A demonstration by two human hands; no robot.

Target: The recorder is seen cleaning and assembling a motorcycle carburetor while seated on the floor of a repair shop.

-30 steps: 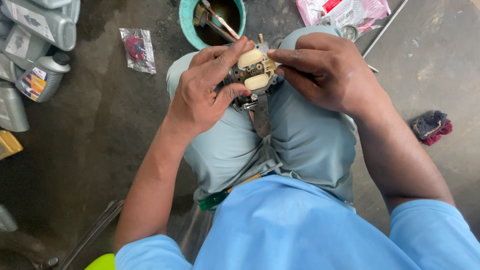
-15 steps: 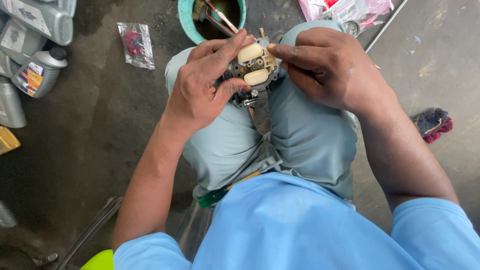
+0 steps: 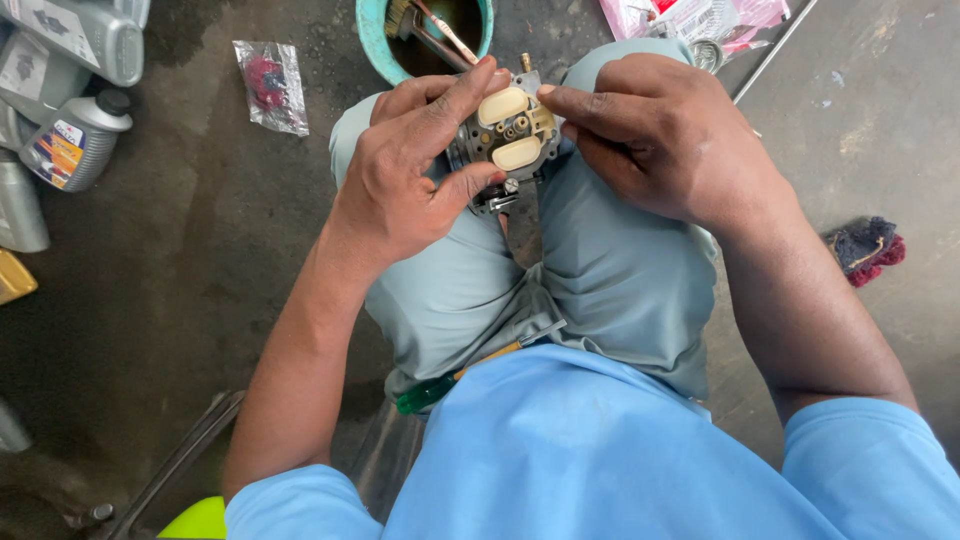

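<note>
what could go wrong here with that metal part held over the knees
The metal part is held in the air by the left hand and right hand; a slip could drop it on the concrete floor. Its cream floats are exposed and might bend. A small piece could fall into the teal bowl.

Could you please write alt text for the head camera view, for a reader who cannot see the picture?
Seen from above, a seated person's left hand and right hand hold a small metal carburettor with two cream floats over their knees. Beyond it stands a teal bowl; grey oil bottles stand at the left.
</note>
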